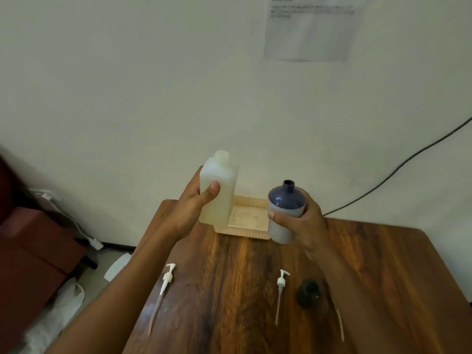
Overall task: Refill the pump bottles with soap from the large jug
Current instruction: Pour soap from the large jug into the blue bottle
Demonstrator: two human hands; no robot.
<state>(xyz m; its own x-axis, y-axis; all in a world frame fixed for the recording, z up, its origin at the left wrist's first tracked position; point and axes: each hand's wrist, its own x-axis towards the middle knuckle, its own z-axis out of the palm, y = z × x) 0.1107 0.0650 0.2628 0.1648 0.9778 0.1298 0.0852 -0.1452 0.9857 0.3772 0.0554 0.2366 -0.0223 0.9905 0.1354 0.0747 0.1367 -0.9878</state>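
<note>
Wood-grain surface [255, 277] fills the lower part of the head view, w/ a pale wall behind. Left hand [190, 208] is wrapped round a white square bottle [217, 192], thumb across its front, fingers [198, 175] curled behind; bottle is lifted off the surface, roughly upright, neck open, no pump on it. Right hand [301, 221] is closed round a 2nd bottle [284, 213], blue shoulder over grey body, thumb on the front, also held up off the surface, tilted slightly, neck open. Both bottles sit apart, left one higher. Between & behind them a cream basket [245, 218] stands at the far edge of the surface by the wall; its inside looks bare as far as visible. Nearer the camera, 2 white pumps w/ long tubes lie flat: left pump [167, 279] near the left forearm, right pump [282, 281] toward mid-surface. Just right of that, a dark cap [309, 293] rests on the surface, partly tucked by the right forearm. Thin pale tube [340, 325] lies farther right. Black cable [398, 169] runs down the wall; sheet of paper [310, 26] is stuck up top, text too blurred to read. Jug not clearly identifiable.
</note>
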